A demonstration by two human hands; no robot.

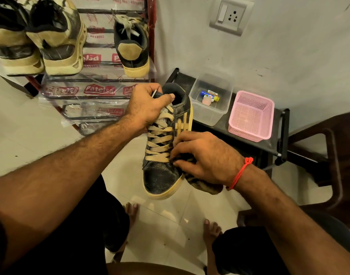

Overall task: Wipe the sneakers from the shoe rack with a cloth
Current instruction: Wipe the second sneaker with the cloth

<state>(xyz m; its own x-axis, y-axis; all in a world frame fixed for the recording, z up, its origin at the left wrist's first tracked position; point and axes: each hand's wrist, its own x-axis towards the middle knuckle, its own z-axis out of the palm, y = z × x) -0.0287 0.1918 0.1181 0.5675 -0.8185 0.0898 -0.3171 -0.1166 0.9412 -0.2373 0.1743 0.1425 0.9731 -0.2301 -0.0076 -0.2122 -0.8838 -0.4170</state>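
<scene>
Right hand [204, 157] is curled on a cloth [203, 184], pressed against the sneaker [166, 143]; its far collar is gripped by the left hand [148, 106].

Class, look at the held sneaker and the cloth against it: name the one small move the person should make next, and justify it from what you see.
Probably draw the cloth forward along the sneaker towards the toe. The left hand grips the shoe at its tongue, holding it in the air, and the right hand presses the cloth to the side beside the laces, so the toe cap and yellowed sole edge are the nearest unwiped parts.
</scene>
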